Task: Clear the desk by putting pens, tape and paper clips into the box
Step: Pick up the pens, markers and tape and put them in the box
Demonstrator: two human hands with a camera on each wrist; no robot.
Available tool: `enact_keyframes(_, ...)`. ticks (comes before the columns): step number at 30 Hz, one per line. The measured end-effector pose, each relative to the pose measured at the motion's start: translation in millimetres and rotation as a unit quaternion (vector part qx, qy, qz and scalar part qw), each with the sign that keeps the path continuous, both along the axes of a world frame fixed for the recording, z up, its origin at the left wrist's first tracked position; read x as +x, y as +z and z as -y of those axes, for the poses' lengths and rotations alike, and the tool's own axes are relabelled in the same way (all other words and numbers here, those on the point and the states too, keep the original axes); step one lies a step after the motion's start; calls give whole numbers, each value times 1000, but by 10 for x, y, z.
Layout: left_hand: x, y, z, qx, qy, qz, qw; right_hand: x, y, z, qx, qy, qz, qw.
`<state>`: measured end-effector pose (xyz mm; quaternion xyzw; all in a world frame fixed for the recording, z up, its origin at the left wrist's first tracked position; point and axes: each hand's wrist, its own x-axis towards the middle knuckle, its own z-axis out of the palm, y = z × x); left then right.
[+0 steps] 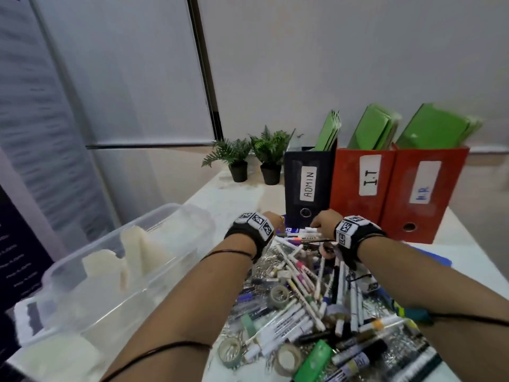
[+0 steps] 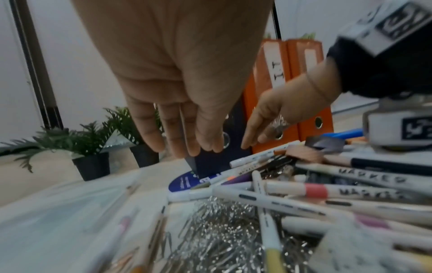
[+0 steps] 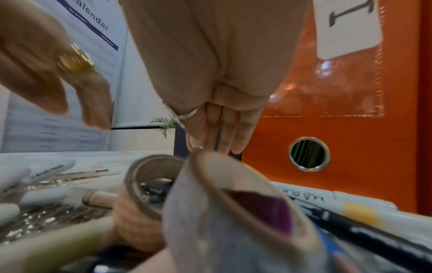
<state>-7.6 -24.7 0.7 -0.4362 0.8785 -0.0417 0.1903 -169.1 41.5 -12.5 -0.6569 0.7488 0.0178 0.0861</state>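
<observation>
A heap of white markers (image 1: 303, 274), silver paper clips (image 1: 265, 261) and tape rolls (image 1: 279, 296) covers the desk in front of me. The clear plastic box (image 1: 91, 307) stands to its left. Both hands reach to the far end of the heap, by the dark binder. My left hand (image 1: 271, 219) hangs with straight fingers (image 2: 187, 144) just above the markers (image 2: 304, 192) and clips (image 2: 222, 230), holding nothing. My right hand (image 1: 322, 220) points its straight fingers (image 3: 217, 140) down behind two tape rolls (image 3: 149, 184); its fingertips (image 2: 247, 144) are at the far markers.
A dark binder marked ADMIN (image 1: 308, 186) and two red binders (image 1: 363, 183) with green folders stand right behind the hands. Two small potted plants (image 1: 238, 161) sit at the back. A green object (image 1: 314, 359) lies in the heap near me. White folded material lies in the box.
</observation>
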Motion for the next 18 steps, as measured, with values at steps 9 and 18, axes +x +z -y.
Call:
enact_keyframes(9,-397,-166,79,104,9,-10,994,-66,-176,429,88,17,-51,995)
enact_keyframes(18,-334,-321,199,122,-3,-48,991,-58,-271,576,118,9,-103,988)
